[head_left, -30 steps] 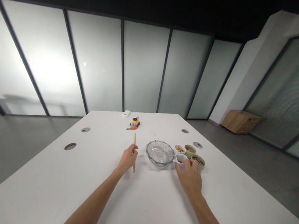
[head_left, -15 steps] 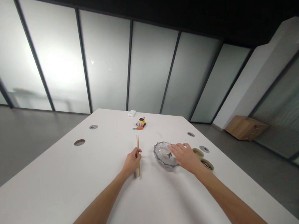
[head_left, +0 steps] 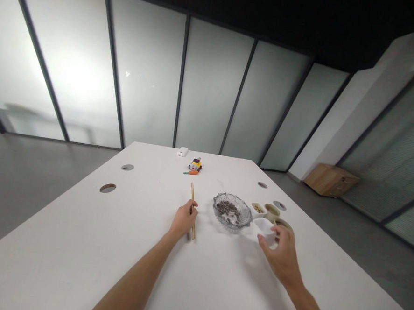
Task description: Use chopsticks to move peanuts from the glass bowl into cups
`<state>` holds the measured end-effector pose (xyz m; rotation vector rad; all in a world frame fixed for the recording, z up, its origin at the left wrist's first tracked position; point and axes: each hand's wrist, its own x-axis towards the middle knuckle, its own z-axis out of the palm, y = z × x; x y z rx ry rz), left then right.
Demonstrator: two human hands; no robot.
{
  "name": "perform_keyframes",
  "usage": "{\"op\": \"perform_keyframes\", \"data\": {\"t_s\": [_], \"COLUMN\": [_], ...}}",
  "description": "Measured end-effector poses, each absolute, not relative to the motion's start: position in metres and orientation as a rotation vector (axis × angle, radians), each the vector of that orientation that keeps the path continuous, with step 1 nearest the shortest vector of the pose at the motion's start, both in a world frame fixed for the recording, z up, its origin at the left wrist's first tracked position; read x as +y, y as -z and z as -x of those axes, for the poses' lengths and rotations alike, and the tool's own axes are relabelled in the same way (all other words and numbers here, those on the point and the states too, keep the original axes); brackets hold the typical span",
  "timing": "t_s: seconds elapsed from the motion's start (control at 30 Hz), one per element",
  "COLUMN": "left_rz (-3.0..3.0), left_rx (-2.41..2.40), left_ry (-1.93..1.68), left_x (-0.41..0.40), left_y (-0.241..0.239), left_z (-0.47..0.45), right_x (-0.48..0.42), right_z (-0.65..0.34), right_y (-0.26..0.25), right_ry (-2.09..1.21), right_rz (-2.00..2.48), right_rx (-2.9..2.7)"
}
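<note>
My left hand (head_left: pixel 185 217) is closed around a pair of wooden chopsticks (head_left: pixel 193 231), whose tips point away over the white table (head_left: pixel 131 244). To its right stands a clear, scalloped glass bowl (head_left: pixel 231 211) with many small dark pieces (head_left: pixel 227 210), like beans or seeds, spread inside. My right hand (head_left: pixel 282 253) grips a small white cup (head_left: pixel 263 228) between thumb and fingers, just right of the glass bowl. The cup looks tilted, and its inside is pale.
Behind the cup are a small white dish (head_left: pixel 258 208) with tan pieces and a round greenish container (head_left: pixel 272 211); another round container is partly hidden by my right hand. Farther off lie a toy car (head_left: pixel 195 164), a toy carrot (head_left: pixel 191 172) and a white device (head_left: pixel 182 151).
My right hand has moved from over the glass bowl to its right side and now visibly holds the white cup. Many dark pieces now show in the bowl. My left hand barely differs.
</note>
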<state>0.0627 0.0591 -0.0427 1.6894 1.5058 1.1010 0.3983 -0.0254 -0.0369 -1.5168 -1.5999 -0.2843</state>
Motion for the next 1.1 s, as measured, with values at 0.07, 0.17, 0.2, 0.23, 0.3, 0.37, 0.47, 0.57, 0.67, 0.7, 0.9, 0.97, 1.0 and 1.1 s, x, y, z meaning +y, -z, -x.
{"op": "perform_keyframes", "data": {"t_s": [0.07, 0.17, 0.2, 0.23, 0.3, 0.37, 0.47, 0.57, 0.67, 0.7, 0.9, 0.97, 1.0, 1.1], "left_rz": [-1.693, -1.697, -1.698, -1.698, -1.697, -1.697, -1.694, -1.692, -1.693, -1.694, -1.707, -1.716, -1.725, -1.746], "left_rx": [1.513, 1.503, 1.498, 1.495, 1.489, 1.483, 1.491, 1.507, 1.504, 1.503, 1.516, 1.513, 1.515, 1.525], "left_ry": [-1.095, -1.116, -1.125, -1.131, -1.132, -1.125, -1.108, -1.107, -1.109, -1.105, -1.082, -1.075, -1.072, -1.069], "left_x": [0.06, 0.061, 0.061, 0.061, 0.061, 0.061, 0.061, 0.062, 0.063, 0.063, 0.063, 0.063, 0.062, 0.062], "left_y": [0.043, 0.045, 0.045, 0.046, 0.047, 0.047, 0.046, 0.046, 0.048, 0.049, 0.048, 0.046, 0.045, 0.045], "left_z": [-0.063, -0.063, -0.062, -0.062, -0.061, -0.061, -0.061, -0.061, -0.062, -0.062, -0.065, -0.065, -0.065, -0.065], "right_x": [-0.043, -0.055, -0.055, -0.054, -0.049, -0.039, -0.017, 0.006, 0.018, 0.019, 0.016, 0.023, 0.028, 0.047], "right_z": [-0.402, -0.406, -0.408, -0.41, -0.418, -0.427, -0.444, -0.459, -0.468, -0.471, -0.468, -0.457, -0.449, -0.423], "right_y": [0.063, 0.074, 0.07, 0.064, 0.049, 0.038, 0.036, 0.049, 0.061, 0.062, 0.019, -0.004, -0.015, -0.038], "right_ry": [0.124, -0.011, -0.004, 0.025, 0.111, 0.159, 0.121, 0.009, -0.046, -0.033, 0.241, 0.345, 0.387, 0.519], "right_rz": [1.59, 1.688, 1.697, 1.693, 1.672, 1.688, 1.77, 1.844, 1.89, 1.894, 1.798, 1.714, 1.664, 1.545], "right_rx": [-1.506, -1.479, -1.501, -1.522, -1.482, -1.349, -1.228, -1.277, -1.257, -1.246, -1.37, -1.532, -1.64, -1.98]}}
